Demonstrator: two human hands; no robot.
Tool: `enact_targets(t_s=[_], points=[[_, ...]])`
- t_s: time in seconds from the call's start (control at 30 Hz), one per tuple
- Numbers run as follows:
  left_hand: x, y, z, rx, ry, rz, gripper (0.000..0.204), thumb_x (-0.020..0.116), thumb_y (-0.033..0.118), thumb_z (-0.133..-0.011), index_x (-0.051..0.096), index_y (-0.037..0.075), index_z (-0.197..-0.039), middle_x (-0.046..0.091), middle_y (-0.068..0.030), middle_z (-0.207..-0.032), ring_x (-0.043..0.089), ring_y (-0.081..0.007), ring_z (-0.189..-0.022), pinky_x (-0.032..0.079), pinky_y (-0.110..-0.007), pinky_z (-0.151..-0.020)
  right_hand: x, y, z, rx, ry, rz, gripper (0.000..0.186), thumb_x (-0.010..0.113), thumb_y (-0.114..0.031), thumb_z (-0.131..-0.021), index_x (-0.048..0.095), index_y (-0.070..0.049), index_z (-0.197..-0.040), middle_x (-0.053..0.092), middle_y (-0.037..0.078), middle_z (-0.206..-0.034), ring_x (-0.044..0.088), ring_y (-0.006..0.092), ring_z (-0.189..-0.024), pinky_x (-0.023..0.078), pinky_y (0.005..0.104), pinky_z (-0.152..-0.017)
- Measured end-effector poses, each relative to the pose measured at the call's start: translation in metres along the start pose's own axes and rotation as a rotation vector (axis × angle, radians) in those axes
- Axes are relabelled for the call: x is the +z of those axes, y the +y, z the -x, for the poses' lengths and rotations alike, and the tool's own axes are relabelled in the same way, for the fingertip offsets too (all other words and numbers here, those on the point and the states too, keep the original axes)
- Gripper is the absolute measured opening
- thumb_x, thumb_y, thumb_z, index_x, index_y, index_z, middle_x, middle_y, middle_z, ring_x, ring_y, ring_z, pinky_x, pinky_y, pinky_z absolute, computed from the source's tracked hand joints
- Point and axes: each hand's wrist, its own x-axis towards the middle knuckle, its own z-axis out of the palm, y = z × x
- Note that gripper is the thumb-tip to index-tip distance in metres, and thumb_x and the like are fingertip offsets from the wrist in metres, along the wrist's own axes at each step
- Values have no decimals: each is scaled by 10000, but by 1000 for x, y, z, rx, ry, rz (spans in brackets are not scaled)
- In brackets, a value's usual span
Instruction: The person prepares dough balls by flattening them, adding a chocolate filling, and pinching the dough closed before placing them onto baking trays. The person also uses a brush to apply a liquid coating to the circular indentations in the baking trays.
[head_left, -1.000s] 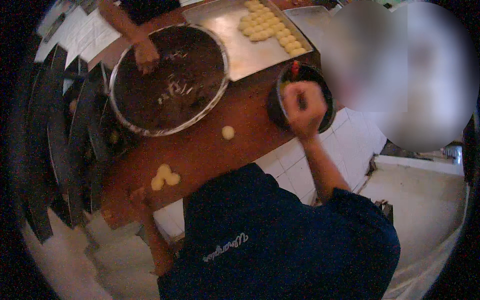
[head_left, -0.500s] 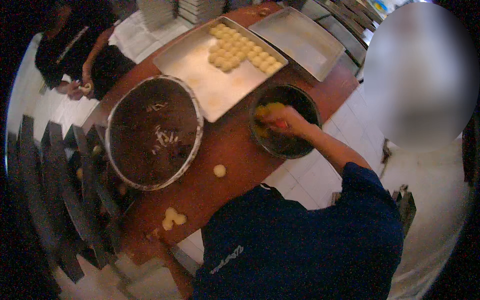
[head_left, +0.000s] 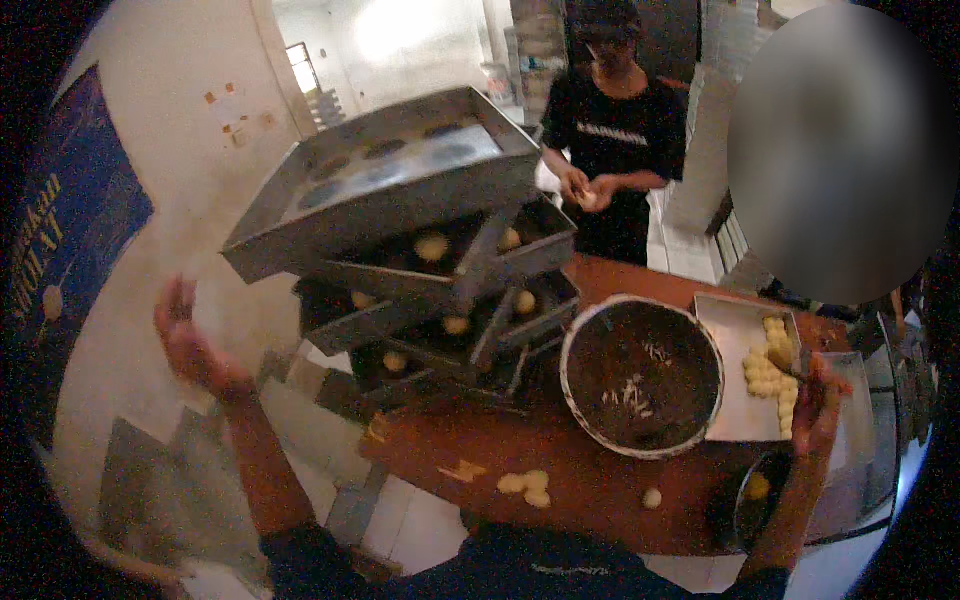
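Note:
My left hand (head_left: 198, 345) is raised at the left, fingers apart and holding nothing, beside a stack of deep grey metal trays (head_left: 380, 255). Over at the right, my right hand (head_left: 818, 400) is closed round a spoon-like tool (head_left: 787, 364) with a reddish handle; blur hides its exact shape. It hovers by the right side of a pale tray (head_left: 725, 400) with rows of yellowish dough balls (head_left: 768, 375). Below my right forearm stands a dark bucket (head_left: 742, 515) with something yellow (head_left: 757, 487) inside. A dough cluster (head_left: 527, 485) and a single dough ball (head_left: 652, 498) lie on the table.
A round, light-rimmed basin (head_left: 568, 375) with whitish strips stands on the reddish-brown table (head_left: 590, 505). Another metal tray (head_left: 850, 420) lies at the right. Crosswise-stacked trays hold dough balls (head_left: 432, 247). Across the table, a person (head_left: 615, 140) in black handles a small pale piece.
The view has swung left, bringing the tray stack and wall in. My right hand has left the bucket and risen beside the dough tray. My left hand has lifted off the table's near end.

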Motion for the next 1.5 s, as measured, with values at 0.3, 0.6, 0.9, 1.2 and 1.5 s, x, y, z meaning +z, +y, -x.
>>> enact_targets(t_s=[0.3,0.6,0.9,1.2,1.5], points=[[70,-33,-19,357,-286,-602,658,709,750,-685,527,121,-625,512,-49,-643,524,-296,-680,345,-408,-668,441,-42,38,-396,-948,445,397,677,-187,-909,625,-1,-1257,716,89,-1068,659,152,-886,532,284,-787],[68,-43,-29,272,-428,-526,725,734,798,-589,437,138,-600,435,-55,-595,489,-298,-598,320,-405,-612,658,85,47,-455,-2070,567,206,737,-68,-872,750,-15,-1071,756,67,-1013,688,119,-914,543,277,-845],[77,-50,-36,195,-440,-393,760,759,799,-550,341,166,-521,344,-15,-499,387,-238,-487,247,-375,-548,716,172,-5,-239,-1649,864,193,759,-49,-813,765,5,-998,762,90,-955,708,143,-847,573,300,-795],[93,-45,-33,221,-427,-439,738,768,777,-568,349,170,-563,356,-30,-566,395,-244,-510,236,-378,-545,722,200,-109,-589,-1478,958,252,763,-52,-810,763,-15,-1059,763,71,-943,683,100,-823,562,281,-755],[84,-55,-27,212,-848,-891,664,807,709,-499,460,153,-603,445,-56,-599,478,-295,-574,290,-412,-559,666,162,-120,-385,-1563,930,280,771,-60,-827,745,3,-1098,757,108,-1024,716,162,-906,568,306,-857]])
